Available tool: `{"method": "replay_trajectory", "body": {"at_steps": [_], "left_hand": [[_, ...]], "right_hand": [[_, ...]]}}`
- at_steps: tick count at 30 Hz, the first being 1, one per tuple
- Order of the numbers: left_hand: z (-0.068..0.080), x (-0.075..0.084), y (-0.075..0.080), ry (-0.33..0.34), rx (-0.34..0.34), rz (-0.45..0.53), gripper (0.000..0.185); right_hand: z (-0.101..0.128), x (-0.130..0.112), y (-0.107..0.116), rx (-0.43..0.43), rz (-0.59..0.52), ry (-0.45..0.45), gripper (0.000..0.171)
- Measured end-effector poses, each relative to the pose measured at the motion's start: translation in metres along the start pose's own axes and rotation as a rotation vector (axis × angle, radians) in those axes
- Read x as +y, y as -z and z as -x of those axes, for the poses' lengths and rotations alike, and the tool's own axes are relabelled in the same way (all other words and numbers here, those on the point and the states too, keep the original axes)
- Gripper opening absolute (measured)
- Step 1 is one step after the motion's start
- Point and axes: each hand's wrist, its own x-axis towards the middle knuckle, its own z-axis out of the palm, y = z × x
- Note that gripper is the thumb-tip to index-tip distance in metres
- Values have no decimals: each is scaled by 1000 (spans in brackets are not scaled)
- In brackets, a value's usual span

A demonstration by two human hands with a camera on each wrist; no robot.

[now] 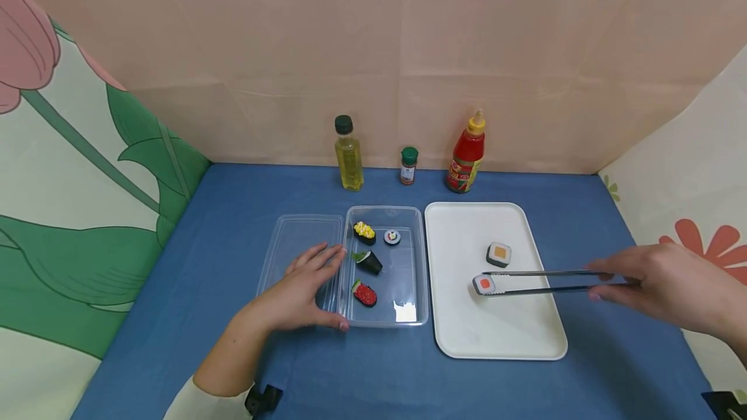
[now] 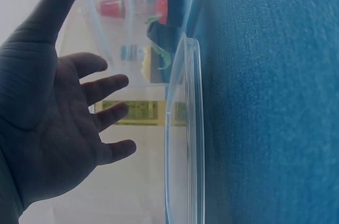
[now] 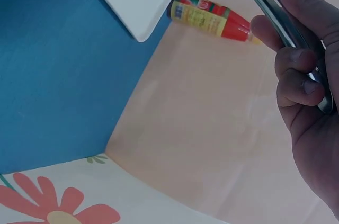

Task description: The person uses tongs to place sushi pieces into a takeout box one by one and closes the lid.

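Note:
My right hand (image 1: 659,280) grips metal tongs (image 1: 560,280) reaching over the white tray (image 1: 496,336). At the tongs' tips is a white sushi roll (image 1: 484,284) with an orange-red centre; I cannot tell whether it is off the tray. Just behind it on the tray sits another roll (image 1: 498,254) with a tan centre. My left hand (image 1: 300,293), fingers spread, is at the left side of the clear plastic container (image 1: 408,258). Inside lie a yellow-topped sushi (image 1: 364,232), a small round roll (image 1: 392,236), a dark seaweed cone (image 1: 368,262) and a red-topped sushi (image 1: 364,293).
The container's clear lid (image 1: 303,229) lies to its left, partly under my left hand in the head view. Along the back stand an oil bottle (image 1: 349,157), a green-capped spice jar (image 1: 408,166) and a red sauce bottle (image 1: 465,157). Blue cloth (image 1: 373,374) covers the table.

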Motion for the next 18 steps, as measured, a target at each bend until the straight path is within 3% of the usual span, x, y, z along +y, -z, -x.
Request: {"method": "replay_trajectory", "body": {"at_steps": [8,18], "left_hand": [[0,-1,0,-7,-1,1,124],[-1,-2,-1,-12,-1,3,124]], "right_hand": [[-14,0,2,-6,18,13,40],[-30,3,5,89,-2,122,40]]}}
